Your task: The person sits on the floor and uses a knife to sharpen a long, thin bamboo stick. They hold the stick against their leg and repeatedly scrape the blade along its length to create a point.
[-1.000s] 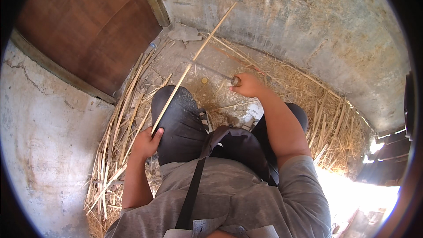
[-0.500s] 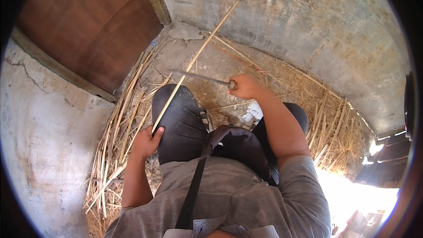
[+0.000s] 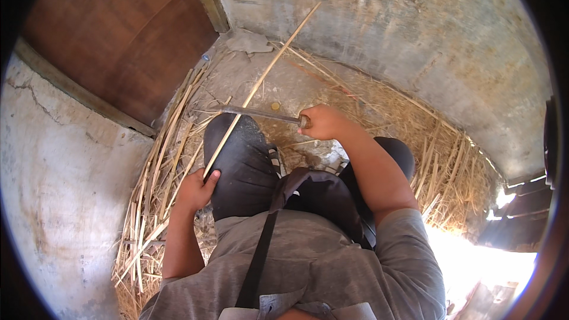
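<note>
From the head, the one view to go by: grips the near part of a long pale strip (image 3: 258,85) in the left hand (image 3: 198,191), closed round it beside the left thigh. Lays the strip over the left knee (image 3: 228,133) and out above the floor (image 3: 237,74), pointing past the floor's far edge, to the right of the corner by the brown door (image 3: 127,35). Holds a handled blade (image 3: 261,112) in the right hand (image 3: 323,121), fist wrapped round the grip, and sets it crosswise on the strip right at the knee. Seems, judging by that crossing, to be partway through a scraping or shaving stroke. Would call, for any further stroke, for a firm left hold, a steady knee and a shallow, even blade angle. Along the floor's left edge, loose strips (image 3: 157,172) in a rough heap; along the right edge, straw (image 3: 444,154).

Hard to make out: the sharp side of the blade, and any actual bite into the strip. Hidden: the strip's near end, at the left hand, and most of the handle, inside the right fist. Cannot tell touching from falling short at the strip's far tip, seen against the wall (image 3: 385,29). Washed out by glare (image 3: 474,266): the floor's near right corner.
</note>
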Demonstrator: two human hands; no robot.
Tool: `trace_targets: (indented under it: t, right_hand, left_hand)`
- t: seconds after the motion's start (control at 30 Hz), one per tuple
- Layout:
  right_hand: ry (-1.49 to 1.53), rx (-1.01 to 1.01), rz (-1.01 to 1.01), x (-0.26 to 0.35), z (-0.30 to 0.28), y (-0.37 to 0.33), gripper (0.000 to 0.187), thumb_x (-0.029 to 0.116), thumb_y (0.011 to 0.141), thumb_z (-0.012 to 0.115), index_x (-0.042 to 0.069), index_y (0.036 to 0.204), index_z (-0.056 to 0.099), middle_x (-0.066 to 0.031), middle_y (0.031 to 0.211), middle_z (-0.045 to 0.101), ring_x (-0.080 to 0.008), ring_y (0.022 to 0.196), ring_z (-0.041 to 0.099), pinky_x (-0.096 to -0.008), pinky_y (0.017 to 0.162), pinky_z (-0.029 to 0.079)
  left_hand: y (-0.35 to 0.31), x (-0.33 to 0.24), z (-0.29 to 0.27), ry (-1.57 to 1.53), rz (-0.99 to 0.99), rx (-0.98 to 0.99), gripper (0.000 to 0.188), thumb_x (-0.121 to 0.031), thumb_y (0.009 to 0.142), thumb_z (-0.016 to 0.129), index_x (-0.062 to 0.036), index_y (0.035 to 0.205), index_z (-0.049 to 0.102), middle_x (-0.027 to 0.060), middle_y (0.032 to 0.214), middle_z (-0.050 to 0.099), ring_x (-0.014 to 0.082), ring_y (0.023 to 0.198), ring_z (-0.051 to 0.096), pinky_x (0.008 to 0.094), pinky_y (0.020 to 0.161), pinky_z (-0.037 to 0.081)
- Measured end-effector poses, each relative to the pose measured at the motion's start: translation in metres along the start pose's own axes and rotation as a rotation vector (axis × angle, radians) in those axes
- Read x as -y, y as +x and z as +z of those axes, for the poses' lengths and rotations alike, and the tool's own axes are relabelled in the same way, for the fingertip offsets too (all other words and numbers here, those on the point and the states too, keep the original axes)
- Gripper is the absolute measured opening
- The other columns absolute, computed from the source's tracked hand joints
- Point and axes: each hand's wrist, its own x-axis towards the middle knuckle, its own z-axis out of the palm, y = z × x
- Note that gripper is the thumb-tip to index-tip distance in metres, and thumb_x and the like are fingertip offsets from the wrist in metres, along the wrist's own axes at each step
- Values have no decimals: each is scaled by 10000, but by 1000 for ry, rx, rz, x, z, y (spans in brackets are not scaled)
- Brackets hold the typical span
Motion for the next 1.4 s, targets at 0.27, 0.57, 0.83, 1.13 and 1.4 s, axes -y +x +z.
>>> trace_targets:
  t: [0.27,0.57,0.83,1.13,1.4]
  right_hand:
    - [118,-270,248,-60,-8,1,540,432,841,749,-4,1153,686,-249,1036,703,-424,1022,669,-496,885,523]
    - [52,-33,44,2,-2,-4,479,419,836,737,9,1078,694,-235,1007,709,-426,994,673,-492,871,535]
    - [67,-148,104,-30,-5,2,519,428,826,754,-1,1111,694,-224,1035,713,-422,1013,672,-483,887,530]
    - [108,-186,181,-41,-3,0,550,436,831,752,-19,1133,689,-249,1085,703,-436,1055,660,-477,920,523]
    - [29,-48,-40,-11,13,8,483,425,822,754,10,1063,700,-223,975,716,-432,969,677,-497,861,539]
  left_hand:
    - [1,-6,-3,11,-42,31,653,-603,987,545,36,957,672,254,750,676,445,788,688,482,733,528]
    - [0,-2,-1,24,-16,3,639,-592,990,548,34,960,676,251,747,678,436,790,694,470,733,532]
    - [-1,-2,-1,11,-16,-12,645,-602,986,550,30,960,680,211,659,658,392,699,701,450,686,535]
    - [1,-1,2,11,-19,-8,640,-597,985,548,29,971,680,237,721,677,431,779,698,471,733,531]
    - [1,-1,0,-27,-39,23,641,-598,989,543,28,976,678,235,716,675,420,765,699,465,722,532]
